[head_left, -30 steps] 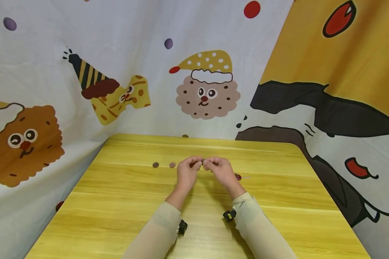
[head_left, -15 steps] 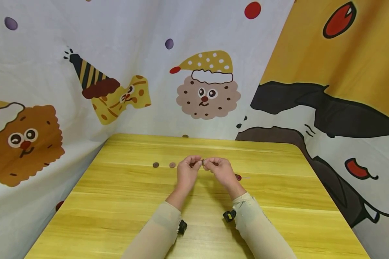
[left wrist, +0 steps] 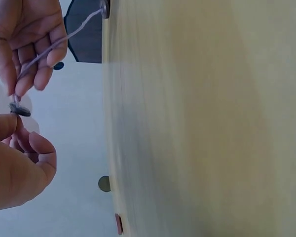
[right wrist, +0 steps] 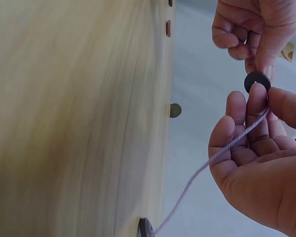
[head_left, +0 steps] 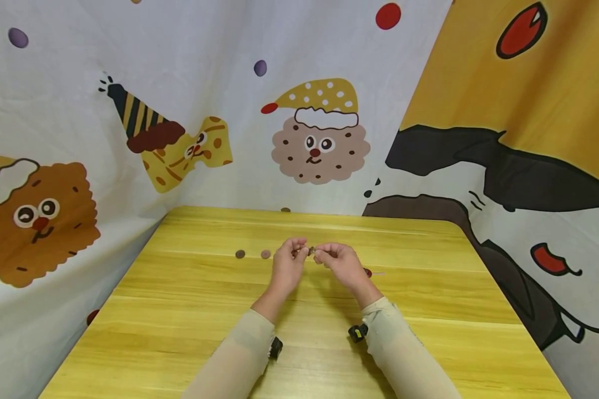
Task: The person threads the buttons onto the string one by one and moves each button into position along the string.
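Both hands meet above the middle of the yellow table (head_left: 179, 310). My left hand (head_left: 301, 252) pinches a small dark button (head_left: 311, 251) by its edge; the same button (right wrist: 257, 81) shows flat in the right wrist view. My right hand (head_left: 321, 255) pinches the end of a lilac cord (right wrist: 212, 163) right at the button (left wrist: 19, 109). The cord (left wrist: 64, 37) runs back through the right hand's fingers to a reddish button (head_left: 367, 272) lying on the table just right of that hand.
Two loose brownish buttons (head_left: 240, 254) (head_left: 265, 254) lie on the table left of the hands. Cartoon-printed cloth (head_left: 309, 133) hangs close around the table's far, left and right sides. The table's near part is bare wood.
The hands stay together at the button. Both forearms have shifted slightly outward and toward me.
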A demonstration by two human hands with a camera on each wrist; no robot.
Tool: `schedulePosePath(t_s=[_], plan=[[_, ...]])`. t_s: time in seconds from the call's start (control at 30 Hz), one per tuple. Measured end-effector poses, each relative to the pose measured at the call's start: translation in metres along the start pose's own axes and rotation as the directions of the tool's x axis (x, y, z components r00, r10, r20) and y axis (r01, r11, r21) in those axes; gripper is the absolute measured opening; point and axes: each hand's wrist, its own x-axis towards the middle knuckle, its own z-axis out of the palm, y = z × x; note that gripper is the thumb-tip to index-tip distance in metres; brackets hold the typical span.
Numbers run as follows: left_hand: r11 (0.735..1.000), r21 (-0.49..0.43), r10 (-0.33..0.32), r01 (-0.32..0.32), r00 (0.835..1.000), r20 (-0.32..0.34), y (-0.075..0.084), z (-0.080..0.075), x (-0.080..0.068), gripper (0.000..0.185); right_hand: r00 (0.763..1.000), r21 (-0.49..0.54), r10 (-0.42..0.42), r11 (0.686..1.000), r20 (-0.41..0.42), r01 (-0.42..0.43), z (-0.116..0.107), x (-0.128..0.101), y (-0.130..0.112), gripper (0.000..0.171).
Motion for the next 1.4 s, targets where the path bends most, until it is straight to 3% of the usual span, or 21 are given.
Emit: schedulePosePath(t_s=[0.17,0.37,0.7,1.07,1.4], plan=[[0.999,-0.024,-0.026,0.026,0.999,0.02,0.0,-0.004,0.002,0.022,0.999,-0.034,-0.017,0.999,0.032,0.018,-0.002,0.0,0.001,0.032],[0.994,-0.09,-0.061,0.065,0.997,0.051,0.002,-0.006,0.003,0.021,0.993,-0.118,-0.099,0.987,0.063,0.106,0.001,0.0,0.0,0.042],[0.984,-0.141,-0.101,0.11,0.992,0.07,0.003,-0.008,0.001,0.023,0.976,-0.32,-0.219,0.926,-0.02,0.201,0.014,0.001,-0.001,0.036],[0.976,-0.17,-0.129,0.134,0.991,0.038,0.003,-0.007,-0.002,0.021,0.961,-0.393,-0.272,0.89,-0.054,0.229,0.023,-0.001,-0.002,0.034],[0.988,-0.128,-0.082,0.083,0.997,0.009,0.002,-0.006,-0.003,0.02,0.966,-0.397,-0.249,0.895,-0.065,0.205,0.02,-0.002,0.0,0.036]])
